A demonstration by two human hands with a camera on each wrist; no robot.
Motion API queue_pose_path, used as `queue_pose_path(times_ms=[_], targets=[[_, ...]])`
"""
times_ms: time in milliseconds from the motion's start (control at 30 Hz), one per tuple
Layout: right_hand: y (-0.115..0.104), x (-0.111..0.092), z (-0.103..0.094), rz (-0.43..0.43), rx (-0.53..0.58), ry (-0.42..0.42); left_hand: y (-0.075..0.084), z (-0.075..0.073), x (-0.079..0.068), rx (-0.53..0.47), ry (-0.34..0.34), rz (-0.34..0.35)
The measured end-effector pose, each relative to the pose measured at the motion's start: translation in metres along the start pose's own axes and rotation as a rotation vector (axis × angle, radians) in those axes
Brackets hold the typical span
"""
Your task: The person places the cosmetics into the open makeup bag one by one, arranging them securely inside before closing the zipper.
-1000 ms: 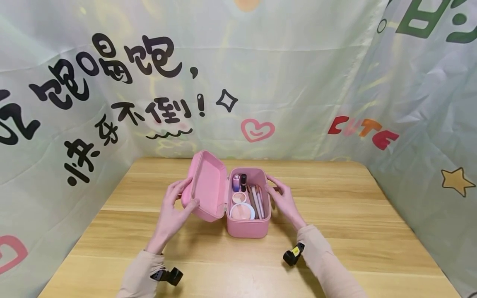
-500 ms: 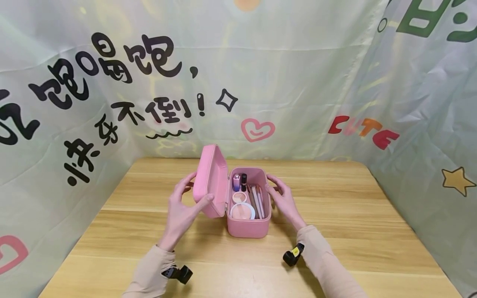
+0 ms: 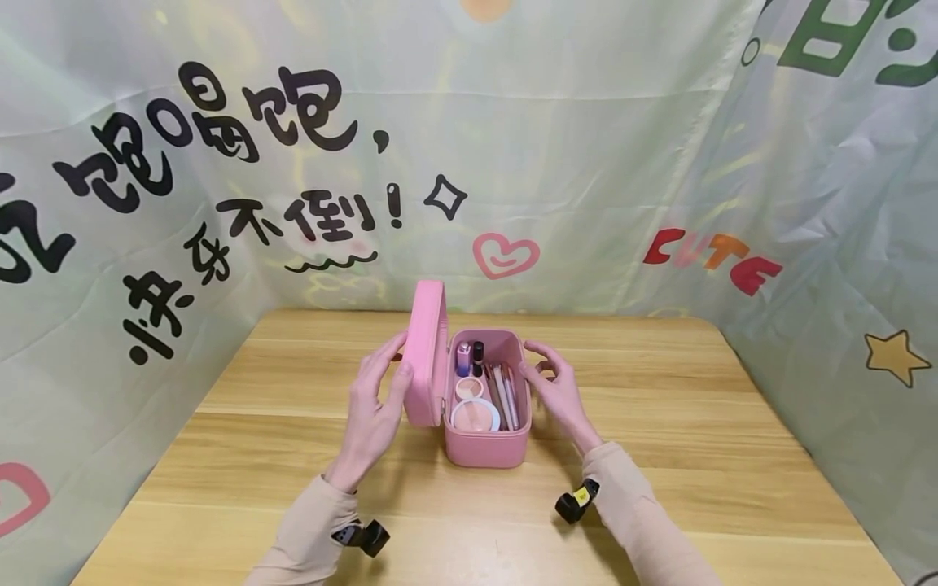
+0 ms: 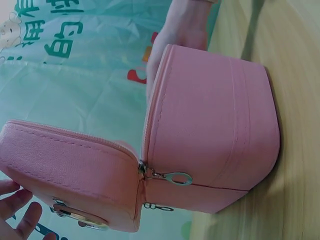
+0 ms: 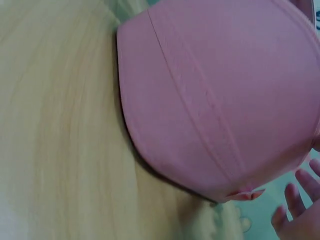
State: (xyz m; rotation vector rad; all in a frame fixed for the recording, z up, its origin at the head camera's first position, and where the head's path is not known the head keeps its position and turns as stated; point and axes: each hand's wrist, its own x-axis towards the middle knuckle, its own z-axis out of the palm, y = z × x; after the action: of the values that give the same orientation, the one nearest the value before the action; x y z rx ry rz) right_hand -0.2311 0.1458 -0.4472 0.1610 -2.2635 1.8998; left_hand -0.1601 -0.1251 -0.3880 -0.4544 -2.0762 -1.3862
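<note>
A pink cosmetic case [image 3: 485, 449] stands on the table, its hinged lid [image 3: 427, 354] raised nearly upright at the left. My left hand [image 3: 372, 419] touches the lid's outer face with extended fingers, near the top handle [image 4: 82, 216] seen in the left wrist view. At the case's right rim rests my right hand [image 3: 560, 395], thumb and fingers loosely bent against the side. Inside lie a round compact [image 3: 475, 415], a smaller round compact [image 3: 469, 388], a purple bottle [image 3: 463, 358], a black tube [image 3: 478, 356] and several slender sticks [image 3: 504, 395]. Metal zipper pulls [image 4: 179, 178] hang by the hinge.
The wooden table [image 3: 659, 407] spreads around the case on all sides. Printed fabric [image 3: 586, 163] hangs along its back and both sides. Each wrist carries a small black camera, one by the left sleeve [image 3: 308, 521] and one by the right sleeve [image 3: 637, 505].
The lid has swung up and rightward from leaning open to nearly upright. My left hand has moved right with it, its thumb passing from the lid's inner edge to the outside. The right hand stays put.
</note>
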Motion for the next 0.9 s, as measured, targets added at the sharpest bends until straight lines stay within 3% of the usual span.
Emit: queue_pose_path(times_ms=[133,233,400,533,733,900], targets=[[-0.011,-0.005,0.002,-0.063,-0.061,0.049,0.003,0.003,0.001,-0.029,-0.023,-0.012],[-0.023,-0.009,0.004,-0.125,-0.072,0.037,0.005,0.006,0.002,-0.049,-0.033,-0.033],[-0.050,-0.018,0.010,-0.202,-0.047,-0.074,0.009,0.013,0.002,-0.062,-0.055,-0.060],[-0.071,-0.024,0.015,-0.244,0.030,-0.184,0.011,0.019,0.002,-0.059,-0.074,-0.034],[-0.086,-0.031,0.019,-0.223,0.176,-0.306,0.010,0.023,0.002,-0.011,-0.115,0.070],[-0.088,-0.034,0.018,-0.131,0.274,-0.258,0.008,0.021,0.001,0.037,-0.198,0.073]])
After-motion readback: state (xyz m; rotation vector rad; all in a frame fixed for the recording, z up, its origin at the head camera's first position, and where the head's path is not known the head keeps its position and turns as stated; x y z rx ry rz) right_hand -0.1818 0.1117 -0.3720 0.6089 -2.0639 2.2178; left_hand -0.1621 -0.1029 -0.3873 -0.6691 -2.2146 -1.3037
